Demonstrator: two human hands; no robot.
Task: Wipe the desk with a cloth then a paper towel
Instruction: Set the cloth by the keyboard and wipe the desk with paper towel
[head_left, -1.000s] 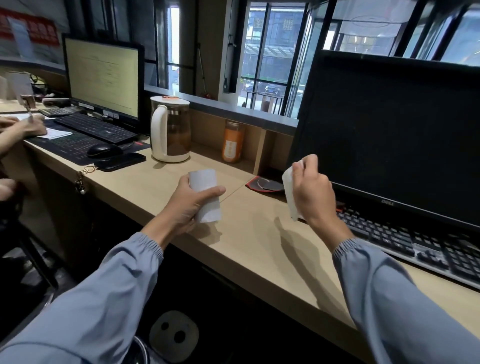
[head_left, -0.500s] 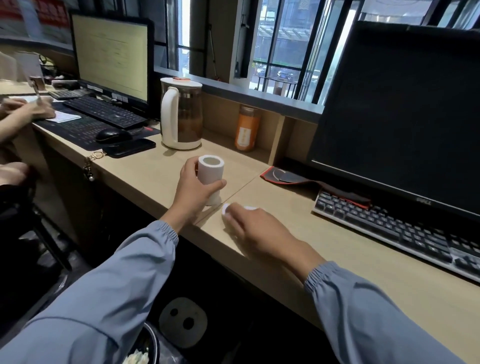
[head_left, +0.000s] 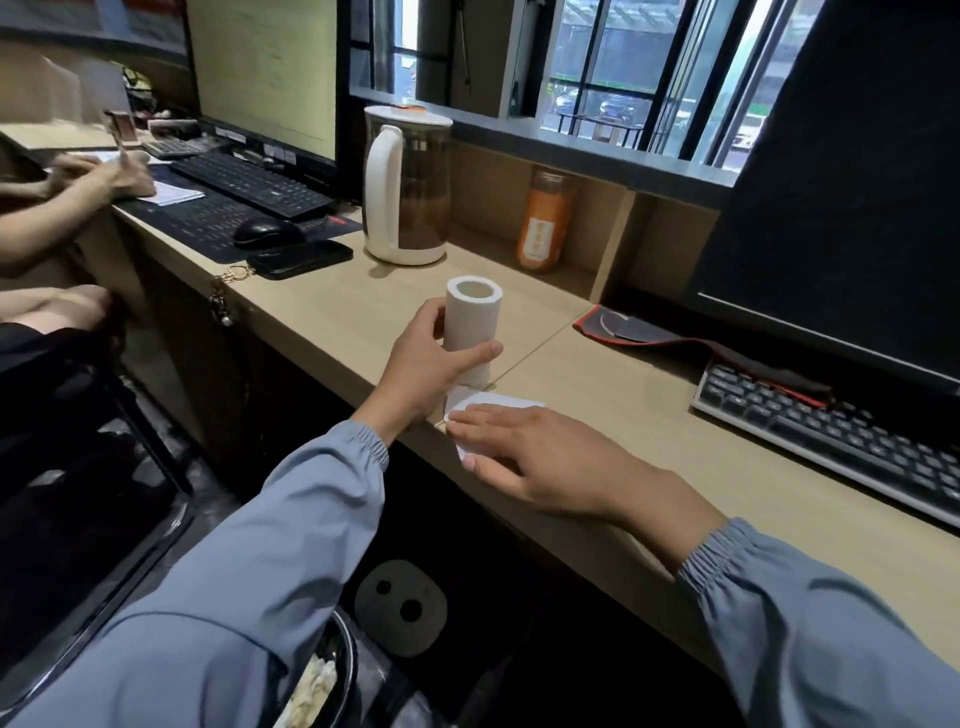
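My left hand (head_left: 428, 364) grips a white paper towel roll (head_left: 474, 322) that stands upright on the wooden desk (head_left: 613, 415). Just in front of the roll lies a flat white paper towel sheet (head_left: 491, 402) near the desk's front edge. My right hand (head_left: 535, 457) presses down on that sheet with straight fingers and covers most of it. No cloth is in view.
A kettle (head_left: 405, 187) and an orange bottle (head_left: 545, 223) stand behind the roll. A keyboard (head_left: 841, 436) and large dark monitor (head_left: 857, 182) fill the right. To the left are a phone (head_left: 301, 258), a mouse (head_left: 267, 232), another keyboard and another person's hands (head_left: 98, 179). A bin (head_left: 317, 680) sits below.
My right hand came down from the air with the torn sheet and now presses it flat on the desk. My left hand set the roll upright and still holds it.
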